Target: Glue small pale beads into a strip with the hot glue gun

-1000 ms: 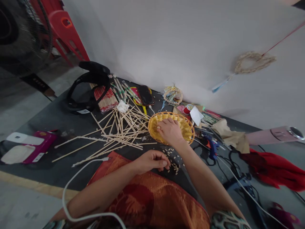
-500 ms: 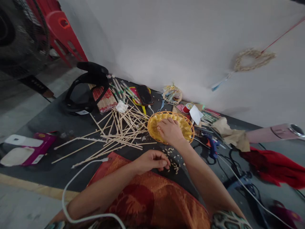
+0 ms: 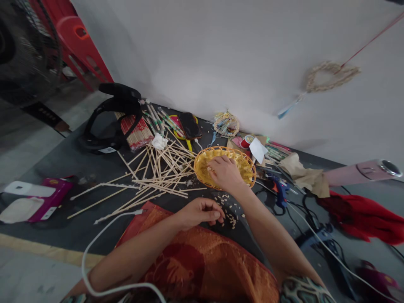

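My right hand (image 3: pixel 225 172) reaches palm down into a shallow, oval, gold woven basket (image 3: pixel 249 173). Its fingers are curled, and small pale bits show at their edge on the left; most of what they hold is hidden. Closer to me, my left hand (image 3: pixel 203 212) hovers over the cloth's edge, fingers bent in and thumb against them. Whether anything sits inside it cannot be seen. Short cut pieces of pale stick (image 3: pixel 232 219) lie scattered on the dark table beside the left hand, just below the basket.
A loose heap of thin wooden sticks (image 3: pixel 160 168) spreads left of the basket. Behind are a phone (image 3: pixel 190 125), a red thread spool (image 3: pixel 246 142) and tasselled rings (image 3: pixel 226 124). A blue glue gun (image 3: pixel 281 191), cables and a pink flask (image 3: pixel 362 171) lie right. An orange cloth (image 3: pixel 202 261) covers my lap.
The whole view has shifted slightly. My right hand stays in the basket with a small change at its fingertips; my left hand keeps its curled pose.
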A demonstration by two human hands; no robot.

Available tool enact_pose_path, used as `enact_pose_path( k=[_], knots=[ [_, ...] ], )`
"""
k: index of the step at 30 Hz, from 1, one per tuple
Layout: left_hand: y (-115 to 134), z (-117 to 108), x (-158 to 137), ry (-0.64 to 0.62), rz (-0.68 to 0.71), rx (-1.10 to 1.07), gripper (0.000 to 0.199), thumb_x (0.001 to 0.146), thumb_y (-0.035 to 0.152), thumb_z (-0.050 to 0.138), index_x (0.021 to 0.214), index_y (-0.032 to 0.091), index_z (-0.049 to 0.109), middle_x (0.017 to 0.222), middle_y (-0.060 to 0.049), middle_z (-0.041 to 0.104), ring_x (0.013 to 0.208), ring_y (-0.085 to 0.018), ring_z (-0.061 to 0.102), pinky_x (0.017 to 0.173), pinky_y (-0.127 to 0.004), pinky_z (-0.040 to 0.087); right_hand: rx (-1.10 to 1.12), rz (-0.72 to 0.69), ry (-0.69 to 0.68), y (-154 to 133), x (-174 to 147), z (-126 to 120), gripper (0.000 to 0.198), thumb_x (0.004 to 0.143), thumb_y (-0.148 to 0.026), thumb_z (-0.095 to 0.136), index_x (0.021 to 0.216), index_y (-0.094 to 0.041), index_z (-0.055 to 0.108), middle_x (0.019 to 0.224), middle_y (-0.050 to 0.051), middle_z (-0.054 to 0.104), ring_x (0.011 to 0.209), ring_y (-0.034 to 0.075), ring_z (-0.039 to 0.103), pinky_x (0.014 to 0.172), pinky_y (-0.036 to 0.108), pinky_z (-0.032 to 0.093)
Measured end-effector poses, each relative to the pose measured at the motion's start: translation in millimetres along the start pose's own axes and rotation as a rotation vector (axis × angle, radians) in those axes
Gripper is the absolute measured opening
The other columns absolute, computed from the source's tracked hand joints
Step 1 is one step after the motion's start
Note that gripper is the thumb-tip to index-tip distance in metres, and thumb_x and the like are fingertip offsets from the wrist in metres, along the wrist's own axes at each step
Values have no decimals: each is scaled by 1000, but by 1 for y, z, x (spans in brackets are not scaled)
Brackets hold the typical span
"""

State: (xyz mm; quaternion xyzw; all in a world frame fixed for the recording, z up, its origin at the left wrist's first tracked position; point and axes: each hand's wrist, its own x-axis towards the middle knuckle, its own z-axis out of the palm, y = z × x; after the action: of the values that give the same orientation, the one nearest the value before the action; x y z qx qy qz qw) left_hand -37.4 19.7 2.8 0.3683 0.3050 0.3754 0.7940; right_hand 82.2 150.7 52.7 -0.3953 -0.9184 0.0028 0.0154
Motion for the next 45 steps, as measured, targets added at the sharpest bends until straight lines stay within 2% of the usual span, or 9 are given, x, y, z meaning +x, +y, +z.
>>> enact_pose_path(
  k=[11, 18, 28, 33, 36, 38, 41, 43, 45],
  knots=[
    [0, 0, -1, -11, 4, 5, 35, 75, 44, 72, 88, 12, 72, 82, -9, 69, 66, -11, 55, 64, -24, 44, 29, -17, 13, 1, -1, -3, 24, 91, -29, 52, 112, -23, 62, 114, 7, 64, 109, 26, 49, 89, 39, 36],
    [-2, 0, 0, -7, 2, -17, 35, 75, 45, 73, 89, 12, 72, 82, -9, 69, 66, -11, 55, 64, -23, 43, -6, -37, -11, -14, 16, -2, 23, 93, -29, 46, 95, -21, 67, 104, 8, 66, 107, 27, 46, 88, 40, 33],
    [-4, -1, 1, -8, 3, -17, 38, 74, 47, 73, 88, 12, 72, 82, -9, 69, 65, -11, 55, 64, -24, 43, -102, -60, -70, -19, 21, 2, 25, 93, -28, 43, 92, -17, 65, 103, 11, 66, 106, 28, 46, 87, 41, 32],
    [-2, -1, 0, -4, 11, 11, 39, 74, 47, 72, 89, 11, 72, 82, -10, 69, 65, -11, 55, 64, -24, 43, -26, -11, 53, -14, 18, -7, 24, 94, -28, 44, 91, -16, 65, 101, 11, 67, 104, 27, 49, 87, 40, 33],
    [-4, -1, 0, -1, 4, 13, 38, 74, 47, 73, 89, 11, 72, 81, -10, 69, 67, -13, 56, 64, -25, 43, 144, 32, 146, -22, 12, -13, 23, 95, -24, 42, 95, -16, 64, 95, 9, 68, 96, 23, 54, 87, 37, 38],
    [-7, 0, 0, 14, 7, -2, 36, 74, 44, 74, 88, 11, 71, 81, -10, 68, 71, -14, 58, 64, -25, 43, 314, -88, 171, -36, 7, -16, 23, 95, -19, 42, 104, -16, 62, 101, 8, 67, 98, 20, 55, 90, 35, 41],
    [-11, 0, 0, 59, 19, -9, 34, 73, 42, 75, 85, 11, 71, 81, -10, 68, 72, -16, 58, 62, -26, 42, 492, -332, 225, -60, -5, -19, 36, 91, -14, 47, 126, -20, 52, 134, 8, 53, 124, 19, 45, 103, 38, 39],
    [-12, 1, 0, 86, 29, 16, 35, 71, 42, 77, 84, 10, 70, 81, -10, 67, 71, -17, 57, 63, -27, 43, 528, -391, 248, -65, -15, -21, 38, 90, -15, 49, 128, -22, 51, 140, 8, 48, 128, 19, 41, 105, 39, 38],
    [-11, 1, -1, 90, 31, 35, 35, 71, 41, 77, 83, 9, 70, 80, -10, 67, 68, -16, 56, 63, -28, 42, 527, -384, 263, -57, -28, -23, 31, 92, -17, 48, 121, -22, 58, 134, 8, 53, 124, 19, 45, 104, 38, 40]
  ],
)
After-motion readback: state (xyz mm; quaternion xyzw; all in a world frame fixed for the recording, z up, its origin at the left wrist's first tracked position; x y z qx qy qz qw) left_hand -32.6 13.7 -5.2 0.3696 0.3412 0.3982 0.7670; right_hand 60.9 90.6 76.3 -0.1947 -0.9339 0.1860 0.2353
